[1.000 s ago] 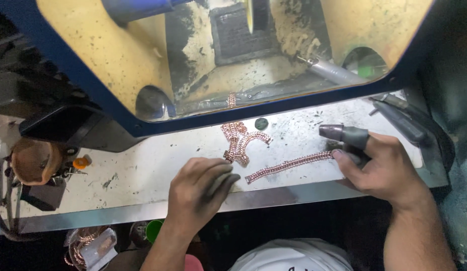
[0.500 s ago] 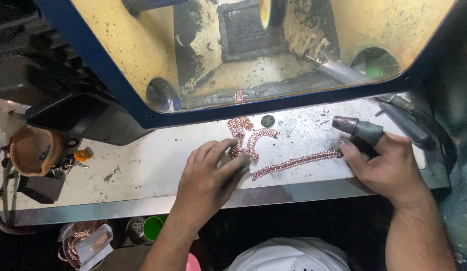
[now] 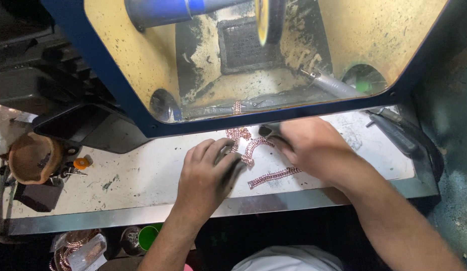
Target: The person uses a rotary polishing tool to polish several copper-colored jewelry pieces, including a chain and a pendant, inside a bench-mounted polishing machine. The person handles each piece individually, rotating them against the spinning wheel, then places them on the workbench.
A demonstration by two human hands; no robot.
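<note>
I read the chain pieces (image 3: pixel 253 150) as rose-toned metal, finely beaded and glinting. The counter (image 3: pixel 143 175) is pale, matt, scuffed and stained, with a brushed metal front edge. The polishing hood (image 3: pixel 143 65) interior shows dull yellow, rough, residue-caked walls inside glossy blue framing.

A cluster of pink, stone-set chain pieces (image 3: pixel 243 140) lay on the white bench (image 3: pixel 143 175), just below the blue edge of the polishing cabinet. The pieces were short, beaded in texture and curled over one another, partly covered by fingers. One curved length (image 3: pixel 258 144) arched between the two hands. A separate straight strip (image 3: pixel 273 176) of the same pink links lay flat nearer the bench's front edge, angled slightly upward to the right, its right end hidden under the right forearm. A further short piece (image 3: pixel 237 107) sat inside the cabinet opening.
</note>
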